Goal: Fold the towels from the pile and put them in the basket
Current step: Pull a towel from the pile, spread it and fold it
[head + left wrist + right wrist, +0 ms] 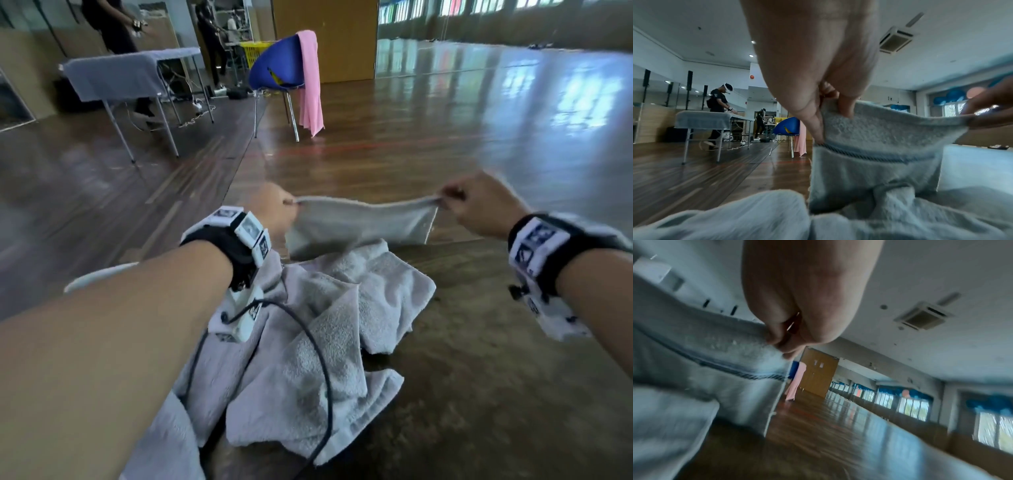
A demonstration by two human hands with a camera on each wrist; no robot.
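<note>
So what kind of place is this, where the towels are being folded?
Probably a big hall or dance studio, not a laundry: a wide glossy wooden floor, a long row of windows, ceiling air-conditioning units, and a folding table draped in grey cloth.

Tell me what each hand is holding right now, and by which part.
Both hold one grey towel, stretched between them above the pile. The left hand pinches its upper left corner; the right hand pinches its upper right corner.

hidden: lower part of the held pale grey terry towel [359, 222] behind the crumpled pile of pale grey towels [308, 329] | cut off: pile at head view's bottom edge | blurred: right wrist view, towel and brown counter [818, 451] smeared | hidden: yellow slatted plastic basket [251, 51] mostly behind blue chair [281, 65]
</note>
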